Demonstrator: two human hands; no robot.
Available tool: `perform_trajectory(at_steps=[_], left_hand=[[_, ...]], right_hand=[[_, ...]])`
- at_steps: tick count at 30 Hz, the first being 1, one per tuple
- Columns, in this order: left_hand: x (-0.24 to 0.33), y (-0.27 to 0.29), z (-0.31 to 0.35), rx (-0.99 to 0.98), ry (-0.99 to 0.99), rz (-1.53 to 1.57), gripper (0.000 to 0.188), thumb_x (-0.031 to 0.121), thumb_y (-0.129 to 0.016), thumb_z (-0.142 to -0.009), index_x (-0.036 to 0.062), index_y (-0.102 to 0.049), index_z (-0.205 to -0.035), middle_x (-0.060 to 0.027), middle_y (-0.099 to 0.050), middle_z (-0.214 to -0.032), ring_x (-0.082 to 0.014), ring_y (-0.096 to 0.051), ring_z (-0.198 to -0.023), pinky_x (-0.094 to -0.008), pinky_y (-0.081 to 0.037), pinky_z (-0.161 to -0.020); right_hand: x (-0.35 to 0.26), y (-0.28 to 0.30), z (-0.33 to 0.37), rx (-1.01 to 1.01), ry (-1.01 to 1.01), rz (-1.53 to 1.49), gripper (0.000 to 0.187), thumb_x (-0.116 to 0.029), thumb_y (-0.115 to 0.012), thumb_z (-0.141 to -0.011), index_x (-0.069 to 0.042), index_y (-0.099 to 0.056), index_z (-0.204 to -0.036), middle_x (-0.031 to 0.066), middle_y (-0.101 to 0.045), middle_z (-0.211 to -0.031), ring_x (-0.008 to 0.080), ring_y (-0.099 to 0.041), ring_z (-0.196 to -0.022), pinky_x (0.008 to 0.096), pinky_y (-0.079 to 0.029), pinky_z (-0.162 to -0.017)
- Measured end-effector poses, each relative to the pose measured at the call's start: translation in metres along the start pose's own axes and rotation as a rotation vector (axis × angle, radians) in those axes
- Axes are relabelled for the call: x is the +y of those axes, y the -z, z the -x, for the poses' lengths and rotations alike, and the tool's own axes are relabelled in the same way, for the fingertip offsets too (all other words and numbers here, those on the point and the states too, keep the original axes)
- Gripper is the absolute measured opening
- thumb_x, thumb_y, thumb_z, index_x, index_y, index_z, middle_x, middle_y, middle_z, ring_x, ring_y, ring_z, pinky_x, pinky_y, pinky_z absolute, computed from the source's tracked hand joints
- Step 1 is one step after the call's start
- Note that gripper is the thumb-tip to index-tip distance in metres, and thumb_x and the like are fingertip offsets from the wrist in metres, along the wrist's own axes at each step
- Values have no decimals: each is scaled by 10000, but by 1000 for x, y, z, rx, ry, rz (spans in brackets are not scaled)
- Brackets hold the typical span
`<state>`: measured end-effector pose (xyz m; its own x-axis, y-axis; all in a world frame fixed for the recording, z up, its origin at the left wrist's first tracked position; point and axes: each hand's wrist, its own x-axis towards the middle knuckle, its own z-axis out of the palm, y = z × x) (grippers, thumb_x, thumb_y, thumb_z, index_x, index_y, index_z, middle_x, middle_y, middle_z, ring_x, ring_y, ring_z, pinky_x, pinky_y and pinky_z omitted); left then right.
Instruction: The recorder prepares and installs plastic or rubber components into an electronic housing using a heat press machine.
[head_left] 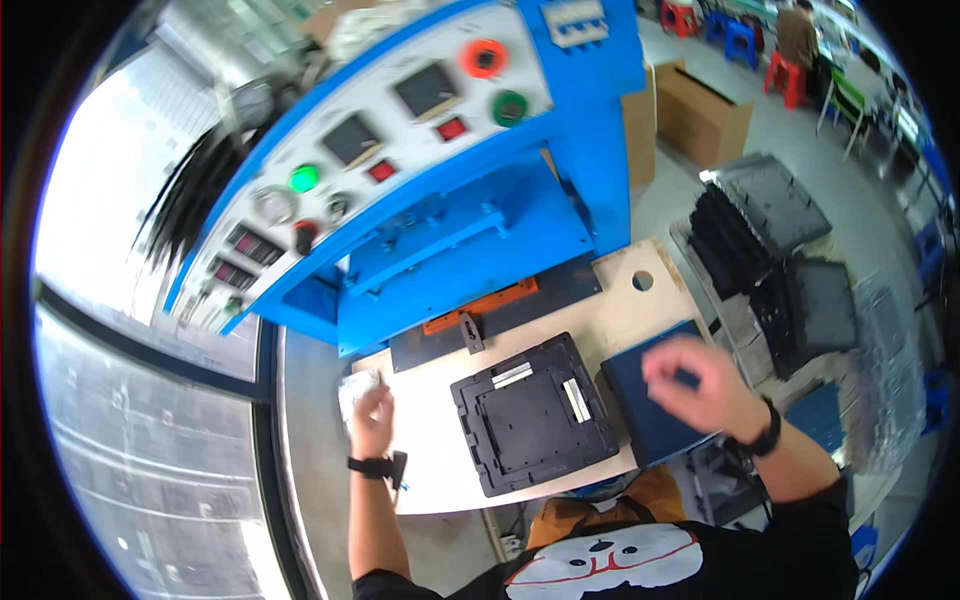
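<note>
A black plastic frame-like panel [530, 425] lies flat on the pale wooden tabletop, with two white strips [577, 401] on its inner edges. To its left is my left hand [371, 425], raised with the fingers drawn together beside a small clear-white plastic bag [352, 392]. Whether anything sits between those fingertips cannot be made out. On the right, my right hand [700, 385] is over a dark blue box [650, 425]. Its thumb and fingers curl into a ring, slightly blurred, and anything pinched there is too small to name. Neither hand touches the panel.
A blue press machine [450, 240] with a control panel of buttons and displays stands behind the tabletop [430, 450]. A metal bracket [470, 333] juts from its front edge. Black plastic parts [805, 310] are stacked at the right. Farther back are cardboard boxes [700, 115] and seated people.
</note>
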<state>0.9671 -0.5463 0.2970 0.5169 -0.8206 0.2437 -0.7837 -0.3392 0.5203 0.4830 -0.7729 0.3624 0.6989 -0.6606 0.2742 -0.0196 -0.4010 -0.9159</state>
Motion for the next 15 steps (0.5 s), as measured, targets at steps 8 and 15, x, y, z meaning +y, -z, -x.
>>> perform_trajectory(at_steps=[8, 15], left_hand=[[-17, 128, -111, 663, 28, 552, 339, 194, -688, -918, -32, -594, -1153, -114, -653, -1081, -170, -645, -955, -277, -514, -827], [-19, 175, -163, 676, -38, 410, 415, 203, -752, -853, 3, -592, -1179, -146, -636, -1162, -224, -652, -998, -325, -522, -821]], right_hand=[[-21, 10, -196, 422, 212, -63, 430, -195, -746, -855, -24, -557, -1202, 87, -631, -1023, 128, -595, -899, 265, -497, -787], [-48, 8, -238, 581, 207, 217, 468, -227, -744, -860, -30, -539, -1232, 125, -643, -1063, 176, -633, -893, 304, -519, -797]])
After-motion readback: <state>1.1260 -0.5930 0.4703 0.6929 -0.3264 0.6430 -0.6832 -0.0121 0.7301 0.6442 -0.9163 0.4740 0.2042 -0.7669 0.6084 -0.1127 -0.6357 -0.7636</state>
